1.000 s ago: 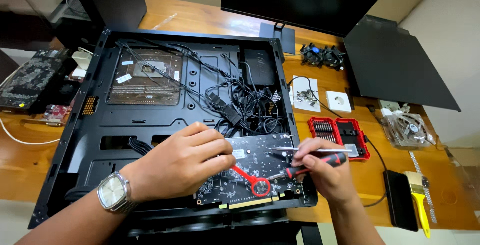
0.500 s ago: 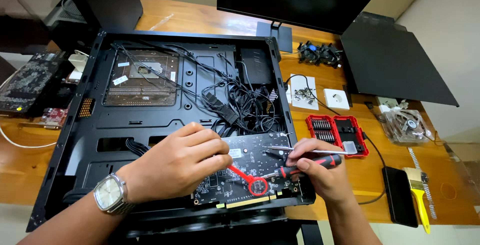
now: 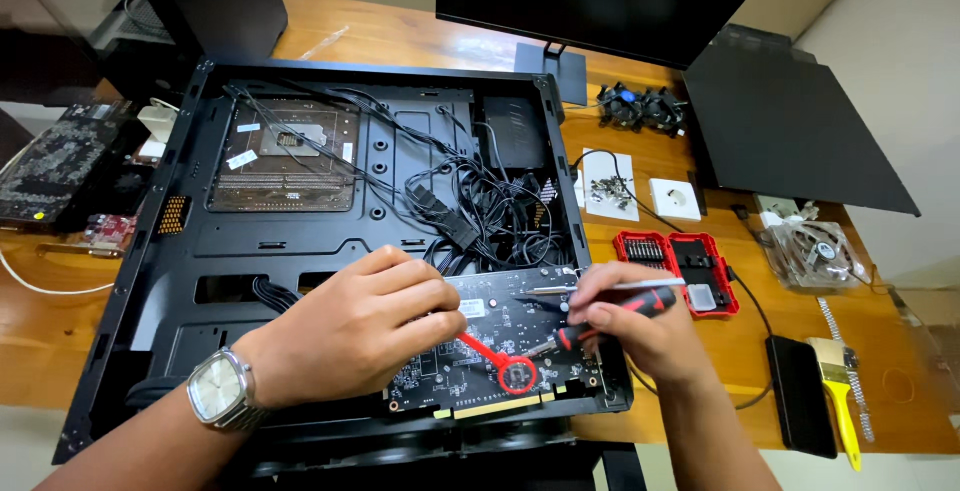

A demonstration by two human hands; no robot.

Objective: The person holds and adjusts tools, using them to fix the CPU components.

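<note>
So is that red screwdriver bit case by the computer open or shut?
Open. The red bit case lies spread flat in two halves on the wooden desk, with rows of bits showing in the left half.

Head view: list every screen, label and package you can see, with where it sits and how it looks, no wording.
Monitor: back of desk, top centre, wide black rectangle, screen dark.
White stickers: on the board inside the black computer case, upper left, small rectangles.
Bit set box: on the desk right of the case, open, red with black inlay.
Phone: lower right by a yellow-handled brush, flat black slab, screen dark.
</note>
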